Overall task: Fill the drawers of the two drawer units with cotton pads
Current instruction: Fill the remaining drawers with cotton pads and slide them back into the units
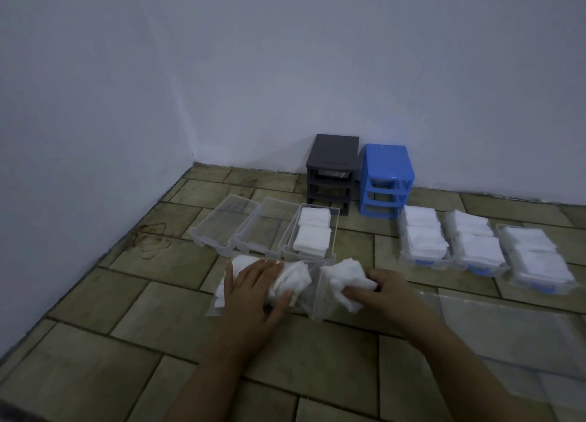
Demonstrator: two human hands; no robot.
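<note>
1. Left hand (pixel 253 290): lies palm down with fingers spread almost straight, pressing on a loose heap of cotton pads (pixel 287 280) inside a clear container (pixel 312 296) on the tiled floor (pixel 111 342).
2. Right hand (pixel 380 288): fingers curled, pinching a bunch of pads (pixel 344 277) at the container's right end; whether this bunch sits inside the wall or just outside it is hard to judge through the clear plastic.
3. Grey drawer unit (pixel 331 172) and blue drawer unit (pixel 385 179): stand side by side against the wall, all slots without drawers.
4. Clear drawers, left group: two empty drawers (pixel 223 223) (pixel 264 228) lie beside a third drawer (pixel 309 255) that holds two neat stacks of pads (pixel 312 234), just in front of the grey unit.
5. Clear drawers, right group: three drawers (pixel 421 240) (pixel 475 245) (pixel 536 259) in front of and to the right of the blue unit, each full of stacked pads.
6. Clear plastic sheet or bag (pixel 507 326): lies flat on the floor to the right of the right forearm.
</note>
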